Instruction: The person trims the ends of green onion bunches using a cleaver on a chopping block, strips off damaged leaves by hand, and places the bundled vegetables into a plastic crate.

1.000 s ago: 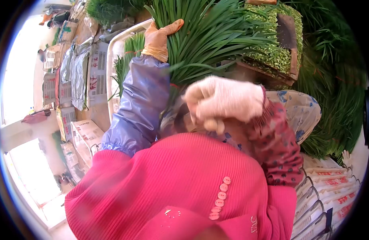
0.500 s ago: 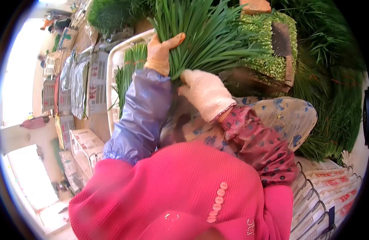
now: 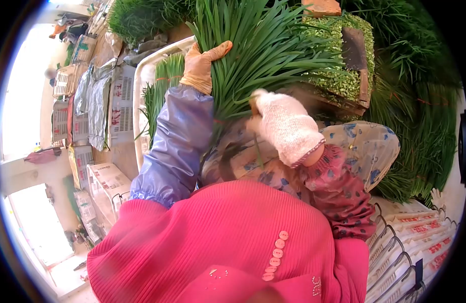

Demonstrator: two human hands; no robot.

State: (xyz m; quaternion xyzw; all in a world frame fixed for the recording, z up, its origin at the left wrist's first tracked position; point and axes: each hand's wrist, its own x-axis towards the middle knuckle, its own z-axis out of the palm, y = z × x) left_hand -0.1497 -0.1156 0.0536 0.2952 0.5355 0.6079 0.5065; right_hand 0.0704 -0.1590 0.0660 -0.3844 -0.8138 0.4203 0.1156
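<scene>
A large fanned bunch of green chives spreads across the top middle. My left hand, in a tan-orange glove, is closed around its left side, with the thumb lying over the leaves. My right hand, in a pale pink knitted glove, is just right of the stem end, fingers curled and partly smeared by motion. A thin green blade shows just below those fingers; whether they pinch it is unclear. Left of my left arm, tied chive bundles stand in a white crate.
To the right, a wooden box is covered with small light-green clippings, with a brick at its far end. Heaps of chives lie beyond it. Stacked printed crates are at the left, and white printed packs at lower right.
My right hand has moved right and slightly toward me, away from the stems it was touching. My left hand keeps its hold on the chives, nearly unmoved.
</scene>
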